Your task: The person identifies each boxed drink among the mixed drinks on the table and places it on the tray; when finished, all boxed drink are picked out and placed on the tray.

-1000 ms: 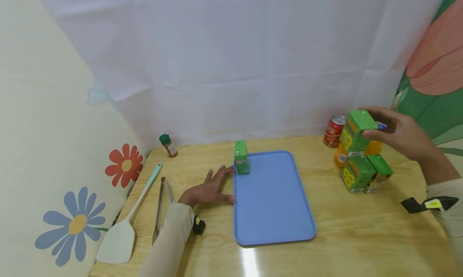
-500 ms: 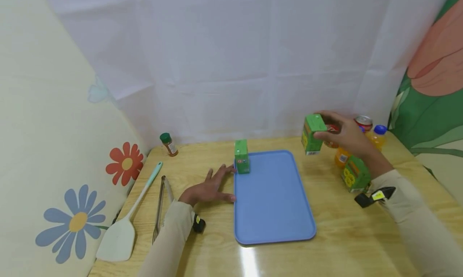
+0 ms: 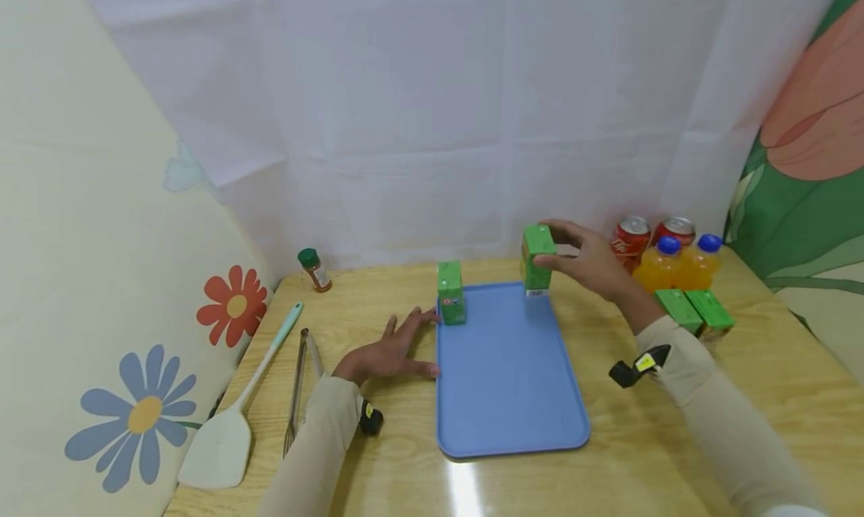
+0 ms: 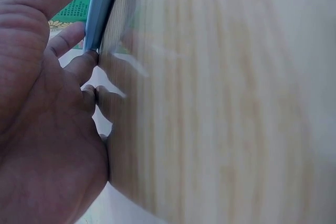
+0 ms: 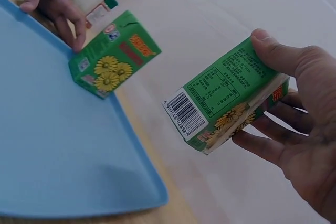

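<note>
My right hand [image 3: 586, 260] grips a green drink carton [image 3: 537, 258] between thumb and fingers, above the far right corner of the blue tray [image 3: 509, 382]. In the right wrist view this held carton [image 5: 226, 95] shows yellow flowers and a barcode, and hangs over the tray's edge. A second green carton [image 3: 451, 293] stands upright in the tray's far left corner. My left hand [image 3: 388, 354] rests on the table with fingers spread, its fingertips at the tray's left rim. The left wrist view shows that palm [image 4: 47, 103] beside the tray's edge.
Two more green cartons [image 3: 678, 311] stand at the right, before two orange drink bottles [image 3: 658, 266] and two red cans [image 3: 631, 239]. At the left lie a white spatula [image 3: 219, 446] and metal tongs [image 3: 297, 389]. A green-capped spice jar [image 3: 314, 271] stands at the back left.
My right hand has lifted a carton from the group at the right and carried it left to the tray's far right corner. The left hand has stayed in place.
</note>
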Motion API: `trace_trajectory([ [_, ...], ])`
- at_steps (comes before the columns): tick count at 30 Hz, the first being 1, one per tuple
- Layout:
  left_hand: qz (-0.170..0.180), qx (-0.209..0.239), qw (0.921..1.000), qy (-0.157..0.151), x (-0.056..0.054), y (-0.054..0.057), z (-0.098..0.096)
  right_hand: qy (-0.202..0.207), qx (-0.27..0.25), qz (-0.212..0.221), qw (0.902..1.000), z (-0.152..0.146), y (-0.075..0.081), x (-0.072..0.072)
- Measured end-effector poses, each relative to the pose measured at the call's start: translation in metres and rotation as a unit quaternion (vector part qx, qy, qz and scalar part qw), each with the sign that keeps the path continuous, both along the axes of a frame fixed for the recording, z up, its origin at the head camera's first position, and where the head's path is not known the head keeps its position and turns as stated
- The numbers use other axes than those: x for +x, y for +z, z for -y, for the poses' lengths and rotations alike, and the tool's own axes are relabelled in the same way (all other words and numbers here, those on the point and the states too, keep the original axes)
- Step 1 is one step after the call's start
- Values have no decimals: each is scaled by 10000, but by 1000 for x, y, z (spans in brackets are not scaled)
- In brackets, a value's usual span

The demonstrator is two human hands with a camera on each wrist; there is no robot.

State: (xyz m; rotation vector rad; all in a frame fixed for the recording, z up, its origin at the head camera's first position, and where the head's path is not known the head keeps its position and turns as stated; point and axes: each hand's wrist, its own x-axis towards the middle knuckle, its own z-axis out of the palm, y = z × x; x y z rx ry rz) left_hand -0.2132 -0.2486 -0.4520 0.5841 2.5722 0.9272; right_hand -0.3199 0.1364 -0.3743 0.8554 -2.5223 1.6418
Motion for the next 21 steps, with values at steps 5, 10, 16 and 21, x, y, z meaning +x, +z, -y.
trace_trajectory([
  [5,38,60,10000,39,0,-2,1,113,-134,58,9998,21,-13,-2],
  [10,81,116,9999,19,1,-2,1,146,-71,116,9998,42,-23,-1],
  [16,65,101,9999,25,1,-1,1,87,-90,248,9996,65,-35,2],
  [21,74,72,9999,87,1,-2,1,123,-294,417,9986,81,-48,3],
])
